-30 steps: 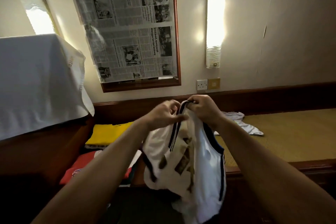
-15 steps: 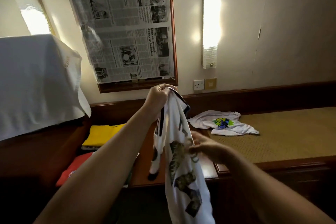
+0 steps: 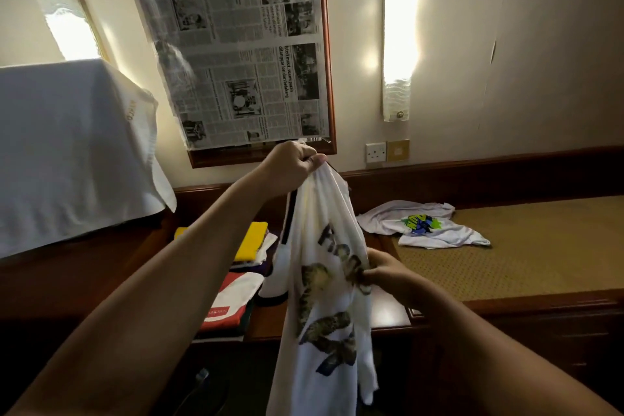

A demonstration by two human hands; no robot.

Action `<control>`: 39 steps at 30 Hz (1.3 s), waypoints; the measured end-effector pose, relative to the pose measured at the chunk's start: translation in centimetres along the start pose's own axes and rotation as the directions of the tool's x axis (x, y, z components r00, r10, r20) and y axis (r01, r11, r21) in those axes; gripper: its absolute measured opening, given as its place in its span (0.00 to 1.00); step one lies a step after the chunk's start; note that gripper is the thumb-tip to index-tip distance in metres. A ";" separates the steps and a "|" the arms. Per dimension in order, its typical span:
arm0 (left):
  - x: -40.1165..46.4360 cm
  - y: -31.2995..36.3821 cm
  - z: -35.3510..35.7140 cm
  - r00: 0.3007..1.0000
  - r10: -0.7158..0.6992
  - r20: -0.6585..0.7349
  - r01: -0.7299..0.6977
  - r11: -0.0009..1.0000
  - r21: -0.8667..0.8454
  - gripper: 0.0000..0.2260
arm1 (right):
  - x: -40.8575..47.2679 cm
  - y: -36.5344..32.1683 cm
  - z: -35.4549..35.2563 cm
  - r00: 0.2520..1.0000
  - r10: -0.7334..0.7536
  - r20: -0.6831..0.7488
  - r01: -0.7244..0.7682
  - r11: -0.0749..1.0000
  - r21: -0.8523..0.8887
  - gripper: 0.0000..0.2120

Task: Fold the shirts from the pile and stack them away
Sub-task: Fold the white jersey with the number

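Hanging lengthwise in mid-air near the viewer, the white jersey is held at two levels. One second ago both hands gripped its top edge together; the left hand now clutches that gathered edge raised higher, while the right hand has dropped and pinches the cloth midway down the right side. Assessment: the garment is being drawn straight for a fold; none is made yet. Folded shirts lie stacked at left on the counter. One unfolded white shirt remains far right, awaiting handling.
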State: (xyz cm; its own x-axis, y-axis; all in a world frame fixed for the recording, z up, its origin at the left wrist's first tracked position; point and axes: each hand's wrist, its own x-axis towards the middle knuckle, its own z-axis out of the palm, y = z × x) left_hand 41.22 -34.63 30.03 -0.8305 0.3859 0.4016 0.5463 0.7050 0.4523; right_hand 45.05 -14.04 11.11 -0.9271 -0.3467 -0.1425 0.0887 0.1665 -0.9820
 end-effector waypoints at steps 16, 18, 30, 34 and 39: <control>-3.0 -5.2 -1.6 0.838 -0.366 0.404 0.316 0.930 0.186 0.15 | 0.1 -2.2 -3.9 0.820 -0.378 -0.430 0.030 0.779 -0.627 0.11; -3.2 -5.6 -1.3 0.865 -0.316 0.389 0.324 0.945 0.046 0.11 | 0.1 -1.3 -3.9 0.899 -0.234 -0.370 -0.013 0.831 -0.556 0.13; -4.3 -9.6 1.0 0.905 -0.329 0.268 0.341 0.940 0.004 0.07 | -0.2 2.2 -6.0 0.963 0.091 -0.255 -0.120 0.988 -0.100 0.13; -6.2 -12.6 2.7 0.918 -0.372 0.140 0.358 0.926 0.119 0.06 | -1.2 0.0 -7.8 0.997 0.074 -0.021 -0.062 0.934 0.351 0.15; -7.8 -15.8 5.8 0.890 -0.415 0.191 0.381 0.905 0.189 0.07 | 0.7 -0.2 -8.4 0.898 -0.043 -0.438 0.090 0.992 0.088 0.05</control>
State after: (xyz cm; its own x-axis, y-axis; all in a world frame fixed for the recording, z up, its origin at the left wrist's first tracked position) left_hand 38.43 -45.31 15.17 -0.9862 0.1646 0.0174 0.1570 0.8975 0.4121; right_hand 41.30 -6.55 12.21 -0.9958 0.0856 -0.0321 0.0368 0.0532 -0.9979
